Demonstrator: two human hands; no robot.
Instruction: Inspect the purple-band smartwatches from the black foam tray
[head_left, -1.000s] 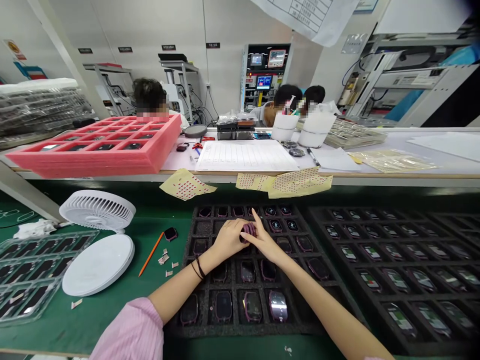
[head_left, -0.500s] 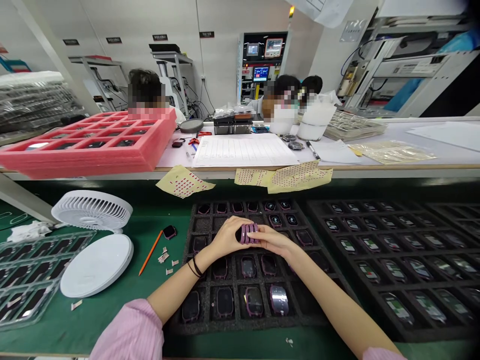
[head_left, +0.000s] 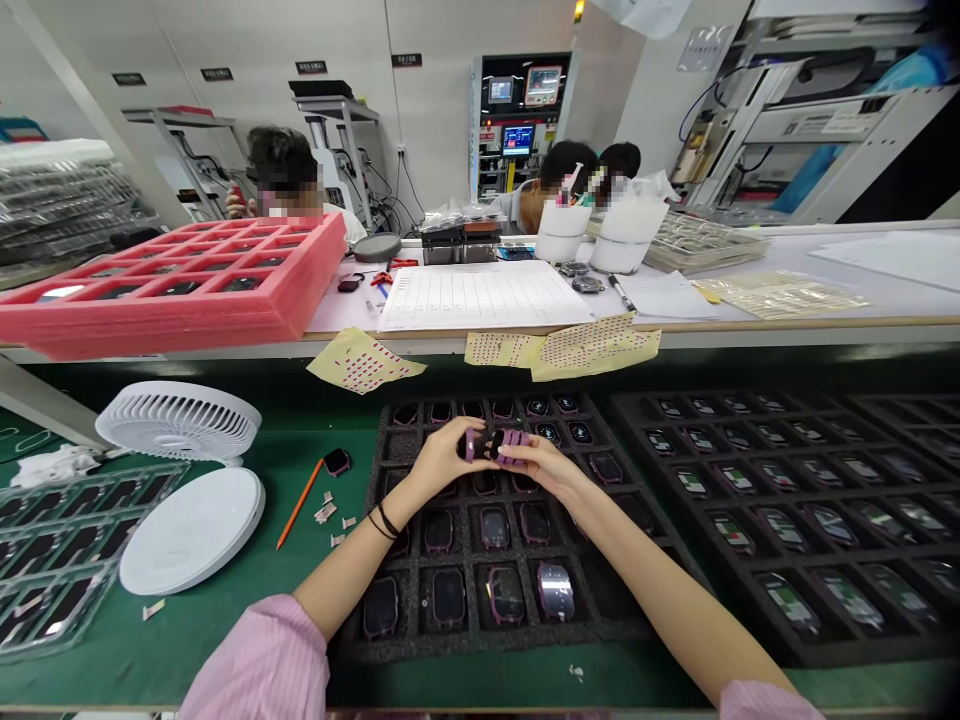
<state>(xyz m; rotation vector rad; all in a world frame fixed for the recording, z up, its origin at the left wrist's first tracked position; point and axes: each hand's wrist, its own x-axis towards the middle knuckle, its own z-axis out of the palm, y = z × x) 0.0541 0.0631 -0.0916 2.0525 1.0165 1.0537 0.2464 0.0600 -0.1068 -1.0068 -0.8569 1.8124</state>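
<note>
My left hand [head_left: 441, 462] is closed on a purple-framed smartwatch body [head_left: 470, 445], held on edge. Just to its right, my right hand [head_left: 553, 466] grips a small stack of purple smartwatch bodies [head_left: 514, 441] between thumb and fingers. A narrow gap separates the single piece from the stack. Both hands are above a black foam tray [head_left: 480, 645], whose compartments hold more purple-framed watch bodies, such as a front one [head_left: 449, 597]. A few watches at the back of this tray have lit screens. Fingers hide part of the held pieces.
A second black foam tray [head_left: 675, 600] lies at the right. On the left are a white fan [head_left: 195, 530], an orange pencil [head_left: 300, 503], a lone watch body [head_left: 337, 461] and a clear tray [head_left: 105, 590]. Pink foam [head_left: 292, 300] sits on the shelf; people work behind.
The stack held between both hands has been parted: one watch body is now in my left hand, the others in my right. The view has shifted slightly.
</note>
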